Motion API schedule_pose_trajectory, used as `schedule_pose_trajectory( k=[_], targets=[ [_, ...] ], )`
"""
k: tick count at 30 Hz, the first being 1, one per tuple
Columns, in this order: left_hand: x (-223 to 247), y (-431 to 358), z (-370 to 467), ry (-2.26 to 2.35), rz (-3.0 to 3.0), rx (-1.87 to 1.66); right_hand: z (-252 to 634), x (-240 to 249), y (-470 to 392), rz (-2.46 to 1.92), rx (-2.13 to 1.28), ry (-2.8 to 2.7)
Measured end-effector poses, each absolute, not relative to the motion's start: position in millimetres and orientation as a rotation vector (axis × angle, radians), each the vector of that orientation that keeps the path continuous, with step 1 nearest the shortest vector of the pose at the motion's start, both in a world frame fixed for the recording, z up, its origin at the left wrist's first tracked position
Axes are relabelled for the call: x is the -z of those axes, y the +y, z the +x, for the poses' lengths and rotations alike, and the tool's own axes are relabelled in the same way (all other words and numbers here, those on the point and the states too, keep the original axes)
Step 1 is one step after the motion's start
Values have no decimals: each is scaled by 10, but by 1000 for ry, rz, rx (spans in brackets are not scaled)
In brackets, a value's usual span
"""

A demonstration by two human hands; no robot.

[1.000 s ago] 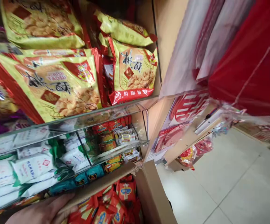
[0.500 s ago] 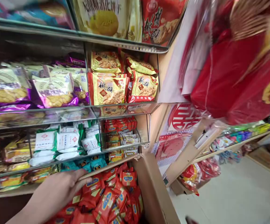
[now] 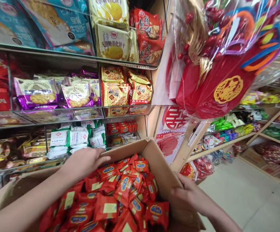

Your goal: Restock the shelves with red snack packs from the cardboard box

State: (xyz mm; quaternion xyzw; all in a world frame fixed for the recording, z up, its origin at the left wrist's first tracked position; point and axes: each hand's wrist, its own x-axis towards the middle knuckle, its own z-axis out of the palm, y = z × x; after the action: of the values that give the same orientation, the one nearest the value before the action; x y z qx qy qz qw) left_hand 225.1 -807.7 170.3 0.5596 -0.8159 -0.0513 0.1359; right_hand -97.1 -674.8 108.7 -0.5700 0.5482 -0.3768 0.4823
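A cardboard box (image 3: 162, 174) full of small red snack packets (image 3: 125, 187) fills the lower middle of the view. My left hand (image 3: 85, 161) grips the box's far wall, with its thumb inside and its other fingers hidden behind the cardboard. On the right side, my right hand (image 3: 188, 193) holds the box wall, fingers bent against the cardboard. Just beyond the box stand shelf compartments with white and green packets (image 3: 79, 137) and small red packets (image 3: 122, 128).
Yellow and red packets (image 3: 115, 95) and purple packets (image 3: 37, 91) fill the shelf above. A plastic-wrapped red bag (image 3: 209, 83) hangs at the upper right. More shelves (image 3: 224, 144) and a pale floor (image 3: 246, 193) lie at the right.
The box appears higher, and more of it shows. My right hand has come into view on its right wall. The camera view has shifted, showing more shelves.
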Motion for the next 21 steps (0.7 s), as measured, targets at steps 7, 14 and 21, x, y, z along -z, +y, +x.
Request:
schedule_pose_trajectory(
  k=[7,14,21],
  targets=[
    [-1500,-8320,1994,-2492,1717,143,-1081,-665,-6953,-1313,925,1389],
    [-1398,-8421,2101,-2679,1665,46,-1100,-605,-7025,-1578,734,1731],
    [-1539,-8401,2120,-2560,1332,291,-107,-1753,-8266,-2479,709,1497]
  ],
)
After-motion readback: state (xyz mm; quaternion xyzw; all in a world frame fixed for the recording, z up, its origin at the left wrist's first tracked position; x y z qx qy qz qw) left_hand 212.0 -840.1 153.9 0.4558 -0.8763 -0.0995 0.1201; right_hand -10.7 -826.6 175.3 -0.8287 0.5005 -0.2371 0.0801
